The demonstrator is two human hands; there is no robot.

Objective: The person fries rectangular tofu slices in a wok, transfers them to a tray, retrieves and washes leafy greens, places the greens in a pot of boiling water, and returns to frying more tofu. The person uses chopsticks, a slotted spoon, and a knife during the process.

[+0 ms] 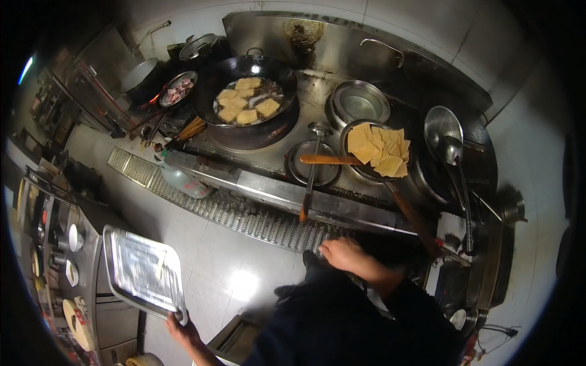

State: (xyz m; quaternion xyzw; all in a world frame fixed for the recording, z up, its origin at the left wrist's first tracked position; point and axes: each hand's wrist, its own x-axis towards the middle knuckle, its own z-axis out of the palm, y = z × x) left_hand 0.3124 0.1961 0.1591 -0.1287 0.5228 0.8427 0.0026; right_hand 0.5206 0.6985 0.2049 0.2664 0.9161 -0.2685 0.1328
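My left hand (183, 332) grips the lower corner of a shiny metal tray (175, 299), which tilts over the floor. One small pale strip (160, 267) lies in it. My right hand (347, 254) hangs in front of the stove edge, fingers loosely curled, with nothing visible in them. On the stove, a large black wok (287, 76) holds dark oil with several flat yellow slices (246, 116) in it. More pale yellow slices (379, 149) are heaped in a round strainer or pan with a long wooden handle (408, 210).
A ladle (319, 129) lies across a round metal dish (329, 174) at the stove front. Behind the slices stands a metal bowl of liquid (361, 101). A perforated strainer (442, 125) is at right. A small pan of meat (178, 89) sits left of the wok; a plastic bottle (186, 183) stands below.
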